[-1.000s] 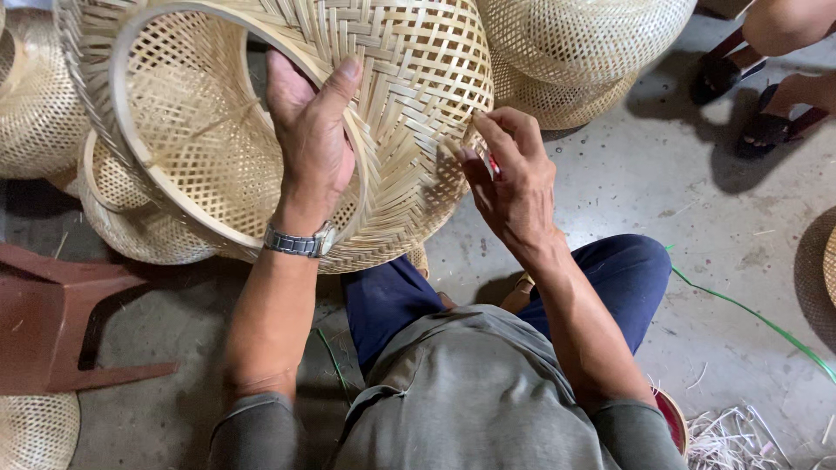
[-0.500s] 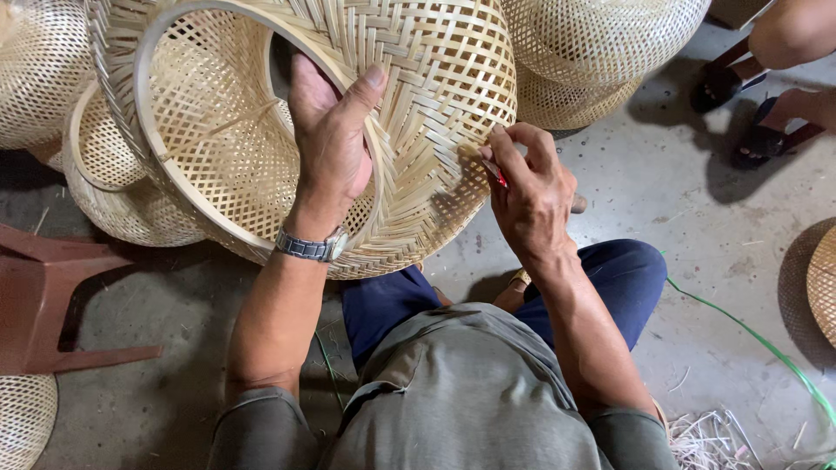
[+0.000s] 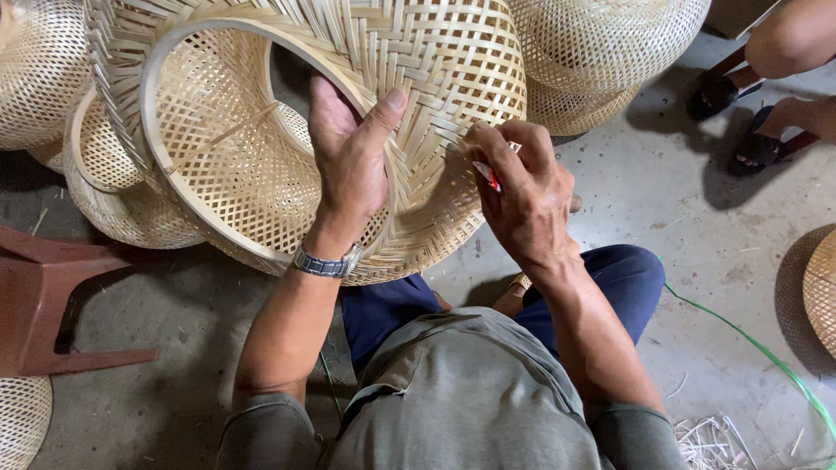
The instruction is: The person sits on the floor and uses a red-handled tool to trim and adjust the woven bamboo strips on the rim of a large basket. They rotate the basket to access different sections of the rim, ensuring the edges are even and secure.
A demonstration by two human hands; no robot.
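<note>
Head camera, looking steeply down, close range.

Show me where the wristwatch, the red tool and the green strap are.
wristwatch (image 3: 326,262), head view, on its metal band.
red tool (image 3: 493,180), head view, on its red tip.
green strap (image 3: 756,347), head view, mid-length on floor.

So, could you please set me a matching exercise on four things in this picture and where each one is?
Things:
1. left hand
2. right hand
3. stool
4. green strap

Places:
A. on the floor at the picture's right
B. gripping the rim of the woven basket
C. at the picture's left edge
D. pinching a small red-tipped tool at the weave

Pairs: 1-B, 2-D, 3-C, 4-A
</note>
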